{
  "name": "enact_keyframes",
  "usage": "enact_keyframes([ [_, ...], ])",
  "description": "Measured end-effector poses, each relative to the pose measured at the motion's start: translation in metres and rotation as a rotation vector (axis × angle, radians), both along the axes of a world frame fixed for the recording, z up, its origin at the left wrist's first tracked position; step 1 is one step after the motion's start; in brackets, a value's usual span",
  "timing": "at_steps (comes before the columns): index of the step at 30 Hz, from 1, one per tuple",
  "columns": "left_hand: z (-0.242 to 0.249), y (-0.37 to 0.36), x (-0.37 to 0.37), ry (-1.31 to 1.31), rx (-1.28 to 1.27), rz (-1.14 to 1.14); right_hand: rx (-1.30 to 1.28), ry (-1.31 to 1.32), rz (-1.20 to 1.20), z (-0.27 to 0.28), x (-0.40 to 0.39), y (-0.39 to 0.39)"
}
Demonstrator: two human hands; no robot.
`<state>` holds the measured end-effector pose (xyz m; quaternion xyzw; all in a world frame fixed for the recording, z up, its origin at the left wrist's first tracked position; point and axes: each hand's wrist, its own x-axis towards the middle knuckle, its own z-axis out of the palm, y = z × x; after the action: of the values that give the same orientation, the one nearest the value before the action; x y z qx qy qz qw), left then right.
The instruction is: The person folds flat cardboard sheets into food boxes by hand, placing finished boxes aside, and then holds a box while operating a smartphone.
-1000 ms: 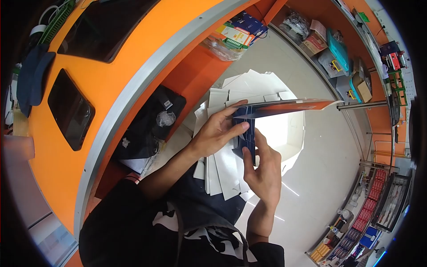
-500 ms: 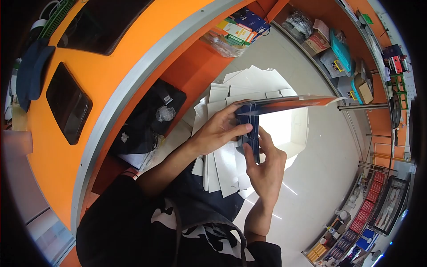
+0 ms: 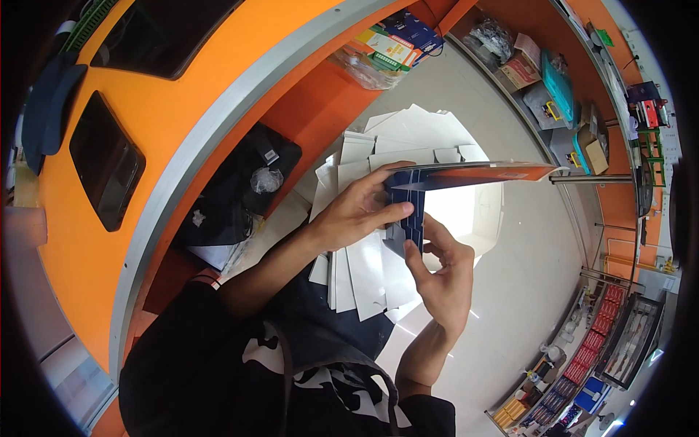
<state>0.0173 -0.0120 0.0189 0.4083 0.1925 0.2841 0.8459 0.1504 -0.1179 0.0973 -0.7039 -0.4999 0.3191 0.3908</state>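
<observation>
A dark blue and orange printed card piece [image 3: 480, 173] is seen nearly edge-on, with a folded dark blue part [image 3: 405, 218] hanging below its left end. My left hand [image 3: 362, 209] is closed on the left end, its thumb lying across the blue part. Below and to the right, my right hand [image 3: 442, 269] pinches the lower edge of the blue part between thumb and fingers. Under both hands a pile of white sheets [image 3: 364, 273] is spread out, some of them bright with glare.
At the left is an orange counter [image 3: 175, 109] with a metal edge and a dark phone [image 3: 108, 162]. A black bag [image 3: 226, 189] sits below it. Shelves with boxes [image 3: 557, 80] stand at the upper right, and stacked red packs [image 3: 593, 328] at the lower right.
My right hand has shifted slightly right and down, and its thumb has moved to the lower edge of the blue part. The lower flap looks less folded over. The view has shifted a little.
</observation>
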Motion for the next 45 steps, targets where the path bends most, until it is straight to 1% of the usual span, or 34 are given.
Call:
enact_keyframes([
  [4,0.003,0.000,-0.001,0.002,0.020,-0.001,-0.053,0.020,-0.026,0.003,-0.001,0.000],
  [7,-0.003,0.000,0.000,-0.007,0.063,0.005,-0.014,-0.033,-0.016,-0.006,0.000,-0.004],
  [10,-0.004,0.001,-0.002,-0.012,0.054,-0.008,0.007,-0.083,0.005,-0.008,0.002,-0.006],
  [12,-0.001,0.001,0.000,-0.018,0.082,0.009,-0.013,0.023,0.027,-0.008,0.006,-0.006],
  [19,-0.002,-0.002,0.002,-0.031,0.129,0.051,-0.009,-0.044,-0.034,-0.012,0.000,-0.007],
  [22,-0.002,0.001,-0.001,0.004,0.145,0.001,0.008,0.008,-0.061,-0.014,-0.002,-0.006],
  [26,-0.002,0.001,-0.001,0.033,0.137,0.003,0.000,0.041,-0.086,-0.015,-0.003,-0.004],
  [28,-0.003,-0.001,0.001,-0.003,0.127,0.045,-0.001,0.060,-0.092,-0.015,-0.003,-0.004],
  [29,-0.003,-0.001,0.000,-0.004,0.128,0.042,0.000,0.016,-0.083,-0.015,-0.004,-0.005],
  [31,0.000,0.001,0.000,-0.011,0.047,-0.010,0.006,-0.030,-0.083,-0.009,-0.005,-0.006],
  [33,0.002,-0.002,0.003,0.015,0.049,-0.018,0.013,-0.252,-0.017,0.006,-0.008,-0.007],
  [35,0.005,-0.005,0.007,0.039,0.053,-0.032,0.025,-0.230,-0.040,0.003,-0.005,-0.012],
  [37,0.008,-0.008,0.012,0.053,0.103,0.010,0.036,-0.209,-0.072,0.003,0.000,-0.016],
  [39,0.006,-0.011,0.016,0.046,0.125,-0.002,-0.050,-0.096,-0.089,0.006,0.005,-0.018],
  [41,0.004,-0.012,0.019,0.040,0.181,-0.011,-0.029,-0.139,-0.126,0.008,0.007,-0.019],
  [43,0.003,-0.015,0.024,0.034,0.173,-0.024,-0.007,-0.179,-0.163,0.008,0.005,-0.021],
  [45,0.004,-0.017,0.028,0.030,0.167,-0.033,0.079,-0.244,-0.216,0.006,0.002,-0.021],
])
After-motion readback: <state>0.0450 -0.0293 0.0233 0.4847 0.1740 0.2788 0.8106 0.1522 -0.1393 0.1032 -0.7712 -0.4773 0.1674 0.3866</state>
